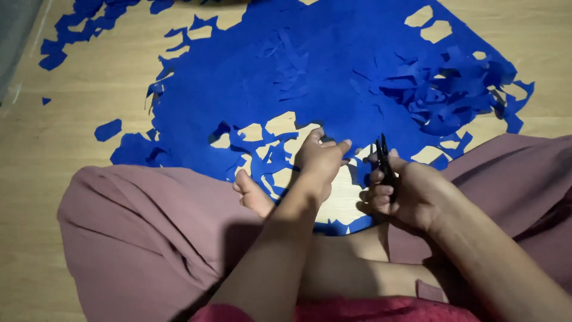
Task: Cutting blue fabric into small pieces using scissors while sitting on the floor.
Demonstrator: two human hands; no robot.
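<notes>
A pale wooden floor point(89, 71) lies underneath; mauve trousers point(137, 238) cover the crossed legs, one bare foot point(253, 194) showing.

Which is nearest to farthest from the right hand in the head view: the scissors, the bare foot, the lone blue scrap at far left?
1. Scissors: held in the right hand.
2. Bare foot: to its left, beyond the left hand.
3. Lone blue scrap: far left on the wooden floor.
</notes>
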